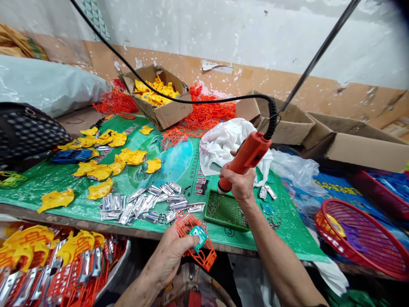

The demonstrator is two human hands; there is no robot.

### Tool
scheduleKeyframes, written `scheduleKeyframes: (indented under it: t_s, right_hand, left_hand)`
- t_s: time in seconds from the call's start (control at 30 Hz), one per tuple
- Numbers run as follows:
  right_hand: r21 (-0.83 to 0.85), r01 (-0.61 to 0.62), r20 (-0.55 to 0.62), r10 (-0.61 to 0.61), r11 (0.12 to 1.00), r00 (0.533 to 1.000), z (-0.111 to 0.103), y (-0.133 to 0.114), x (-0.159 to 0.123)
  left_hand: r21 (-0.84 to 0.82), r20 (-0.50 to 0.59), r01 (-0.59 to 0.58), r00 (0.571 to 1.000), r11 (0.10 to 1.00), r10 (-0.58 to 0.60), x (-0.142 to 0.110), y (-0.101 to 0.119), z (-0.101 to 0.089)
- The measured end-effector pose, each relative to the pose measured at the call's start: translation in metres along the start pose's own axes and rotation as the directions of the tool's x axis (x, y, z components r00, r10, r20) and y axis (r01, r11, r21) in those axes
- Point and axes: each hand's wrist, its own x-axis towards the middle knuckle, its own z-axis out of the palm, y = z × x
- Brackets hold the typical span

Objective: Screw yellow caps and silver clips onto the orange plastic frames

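My right hand (240,181) is wrapped round a red electric screwdriver (247,155), its black cord running up from the top. The tool's lower end is over the left rim of a green perforated tray (223,211) holding small dark screws. My left hand (172,251) pinches an orange plastic lattice frame (204,251), with a teal plastic piece (198,237) against it under the thumb. This assembly is held just in front of the table edge. Behind it lies a heap of shiny metal blades or plates (143,204). Whether the orange and teal parts are fastened together, I cannot tell.
Yellow plastic parts (128,157) are scattered on the left of the green tabletop. A cardboard box (159,96) of yellow parts and orange frames (207,106) stand behind. A red basket (367,238) is at right. Yellow, orange and metal pieces fill a container (123,264) at lower left.
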Motion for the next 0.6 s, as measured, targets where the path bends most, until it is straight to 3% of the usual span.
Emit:
scheduleKeyframes:
  t_s: [0.17, 0.3, 0.47, 0.6]
  right_hand:
    - [0.053, 0.014, -0.024, -0.012, 0.999, 1.0, -0.003, -0.004, 0.003]
    - [0.142, 0.034, 0.006, -0.036, 0.989, 0.999, -0.004, -0.027, -0.004]
    - [0.179, 0.053, 0.089, -0.069, 0.982, 0.994, 0.0, -0.067, -0.04]
    - [0.22, 0.031, 0.163, -0.068, 0.975, 0.984, 0.005, -0.083, -0.072]
  left_hand:
    - [0.004, 0.014, -0.062, 0.998, 0.998, 0.062, 0.003, -0.002, 0.001]
    - [0.004, 0.004, -0.079, 0.997, 0.997, 0.079, 0.004, -0.005, 0.004]
    - [-0.053, -0.058, -0.098, 0.994, 0.994, 0.095, 0.004, -0.008, 0.01]
    - [-0.089, -0.069, -0.07, 0.996, 0.994, 0.064, 0.005, -0.01, 0.011]
